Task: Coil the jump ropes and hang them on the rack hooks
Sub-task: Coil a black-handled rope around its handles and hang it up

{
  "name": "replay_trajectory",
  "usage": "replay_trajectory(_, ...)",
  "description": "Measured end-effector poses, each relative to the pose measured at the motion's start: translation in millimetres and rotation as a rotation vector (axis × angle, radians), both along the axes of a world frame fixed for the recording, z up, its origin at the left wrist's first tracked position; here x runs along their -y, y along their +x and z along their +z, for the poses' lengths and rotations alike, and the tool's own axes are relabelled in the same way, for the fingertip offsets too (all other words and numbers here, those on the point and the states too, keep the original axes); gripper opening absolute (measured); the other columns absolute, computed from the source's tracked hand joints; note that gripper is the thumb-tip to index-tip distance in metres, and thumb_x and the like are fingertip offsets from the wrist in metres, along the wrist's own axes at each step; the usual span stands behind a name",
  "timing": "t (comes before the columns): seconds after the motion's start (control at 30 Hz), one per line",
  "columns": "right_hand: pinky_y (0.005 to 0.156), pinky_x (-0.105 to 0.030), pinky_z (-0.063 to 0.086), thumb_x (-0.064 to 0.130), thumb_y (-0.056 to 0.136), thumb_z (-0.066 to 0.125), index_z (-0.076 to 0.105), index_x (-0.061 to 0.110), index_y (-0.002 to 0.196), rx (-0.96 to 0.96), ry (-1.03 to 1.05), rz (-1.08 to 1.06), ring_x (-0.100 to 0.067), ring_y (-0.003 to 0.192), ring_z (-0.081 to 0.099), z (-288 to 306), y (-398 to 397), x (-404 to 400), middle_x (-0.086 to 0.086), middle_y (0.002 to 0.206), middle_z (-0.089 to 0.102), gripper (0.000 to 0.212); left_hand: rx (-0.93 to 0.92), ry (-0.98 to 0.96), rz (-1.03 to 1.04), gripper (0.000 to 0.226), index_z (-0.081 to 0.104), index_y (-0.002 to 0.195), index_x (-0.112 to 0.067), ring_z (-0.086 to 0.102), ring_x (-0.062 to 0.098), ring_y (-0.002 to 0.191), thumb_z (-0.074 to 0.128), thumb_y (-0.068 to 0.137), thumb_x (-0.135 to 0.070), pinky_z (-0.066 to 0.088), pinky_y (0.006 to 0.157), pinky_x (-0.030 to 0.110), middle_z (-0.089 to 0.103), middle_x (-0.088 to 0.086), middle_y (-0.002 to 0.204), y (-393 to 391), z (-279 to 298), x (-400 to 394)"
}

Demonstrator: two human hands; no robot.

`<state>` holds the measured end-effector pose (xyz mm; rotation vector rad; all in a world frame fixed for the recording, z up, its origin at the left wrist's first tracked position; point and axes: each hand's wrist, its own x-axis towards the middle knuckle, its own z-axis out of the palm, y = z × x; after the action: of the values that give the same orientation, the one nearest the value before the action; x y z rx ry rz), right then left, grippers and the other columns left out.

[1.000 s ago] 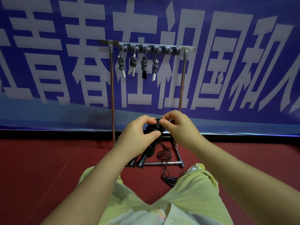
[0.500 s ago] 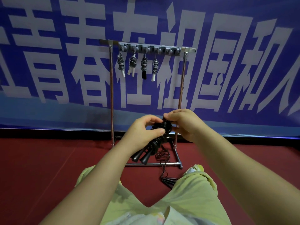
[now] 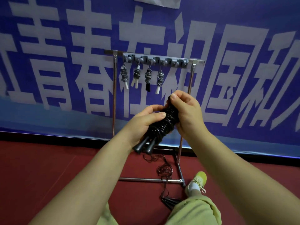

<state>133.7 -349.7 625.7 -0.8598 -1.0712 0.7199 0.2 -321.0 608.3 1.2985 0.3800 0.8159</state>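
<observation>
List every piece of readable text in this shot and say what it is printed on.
"青春在祖国" in large white characters on the blue banner behind the rack; a cut-off character stands before it at the left edge.
After those, one more character, perhaps "和", then another cut off at the right edge: neither is sure.
Pale sheet at the banner's top edge: no text readable.
Hanging jump ropes, black jump rope in the hands, shoe: no labels visible.

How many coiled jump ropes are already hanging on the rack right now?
4, side by side on the left hooks of the rack: first, second, third, fourth. Right hooks look bare.
</observation>
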Motion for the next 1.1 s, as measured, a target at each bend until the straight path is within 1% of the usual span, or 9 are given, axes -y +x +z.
replay_trajectory(0.1,0.059,-0.028,0.044,0.008,0.095,0.054,0.057,0.009,0.078,0.019,-0.04,-0.013,-0.019,0.065,0.049,18.8,26.6,-29.4,-0.006,0.069,0.052,0.017,-0.071,0.044,0.067,0.026,0.053,0.119,-0.007,0.068,0.023,0.066,0.051,0.092,-0.006,0.05,0.046,0.024,0.065,0.014,0.093,17.9,24.5,-32.3)
replay_trajectory(0.23,0.065,-0.022,0.05,0.007,0.095,0.051,0.062,0.004,0.086,0.128,-0.147,0.17,-0.017,0.071,0.059,47.3,72.6,-68.5,-0.007,0.076,0.062,0.014,-0.131,0.097,0.123,0.033,0.053,0.121,0.003,0.07,0.023,0.064,0.056,0.089,-0.002,0.054,0.051,0.027,0.067,0.021,0.091,44.4,55.2,-86.6)
replay_trajectory(0.33,0.081,-0.029,0.056,0.007,0.095,0.052,0.063,0.001,0.091,0.135,-0.218,0.2,-0.019,0.086,0.065,63.6,112.7,-105.8,-0.01,0.088,0.068,0.013,-0.169,0.141,0.125,0.032,0.056,0.118,0.004,0.07,0.024,0.067,0.059,0.087,-0.001,0.055,0.054,0.028,0.068,0.022,0.093,71.5,78.5,-134.6)
replay_trajectory(0.43,0.098,-0.039,0.048,0.008,0.094,0.053,0.064,-0.002,0.101,0.217,-0.274,0.142,-0.026,0.097,0.061,74.2,146.6,-145.7,-0.016,0.098,0.065,0.016,-0.234,0.184,0.098,0.028,0.059,0.115,0.002,0.07,0.021,0.065,0.06,0.087,-0.002,0.052,0.05,0.024,0.069,0.018,0.089,102.6,92.8,-181.3)
replay_trajectory(0.6,0.08,-0.025,0.055,0.001,0.096,0.048,0.059,-0.009,0.112,0.025,-0.202,0.019,-0.022,0.088,0.065,78.7,184.5,-216.5,-0.018,0.099,0.066,0.022,-0.278,0.125,-0.015,0.015,0.065,0.099,-0.005,0.068,0.023,0.069,0.058,0.089,-0.013,0.052,0.056,0.029,0.071,0.015,0.084,164.3,100.5,-263.0)
replay_trajectory(0.73,0.084,-0.031,0.056,0.003,0.095,0.051,0.063,0.005,0.093,0.019,-0.213,-0.141,-0.026,0.094,0.065,85.6,217.6,-274.6,-0.015,0.095,0.066,0.013,-0.575,0.018,-0.051,0.04,0.067,0.103,-0.013,0.068,0.022,0.078,0.054,0.089,-0.049,0.052,0.06,0.028,0.072,0.007,0.09,201.6,105.8,-320.2)
replay_trajectory(0.83,0.083,-0.031,0.055,0.004,0.095,0.052,0.062,0.008,0.088,0.065,-0.228,-0.254,-0.023,0.09,0.064,94.5,245.0,-312.6,-0.011,0.09,0.065,0.014,-0.709,-0.007,-0.009,0.058,0.067,0.098,-0.016,0.067,0.016,0.067,0.045,0.085,-0.068,0.049,0.058,0.025,0.073,0.005,0.088,224.4,105.8,-356.2)
replay_trajectory(1.0,0.084,-0.038,0.055,0.006,0.094,0.053,0.063,0.01,0.083,0.165,-0.298,-0.329,-0.026,0.089,0.064,92.8,273.9,-369.7,-0.014,0.092,0.064,0.015,-0.702,0.009,0.018,0.065,0.066,0.105,-0.013,0.062,0.011,0.056,0.044,0.084,-0.07,0.045,0.056,0.023,0.074,0.004,0.086,253.3,98.7,-403.7)
replay_trajectory(1.1,0.078,-0.031,0.057,0.005,0.094,0.054,0.064,0.009,0.085,0.185,-0.318,-0.315,-0.026,0.091,0.064,93.1,278.2,-390.3,-0.016,0.095,0.065,0.014,-0.675,-0.011,0.029,0.063,0.066,0.103,-0.012,0.059,0.011,0.054,0.045,0.085,-0.069,0.045,0.056,0.022,0.071,0.003,0.079,258.9,92.5,-420.3)
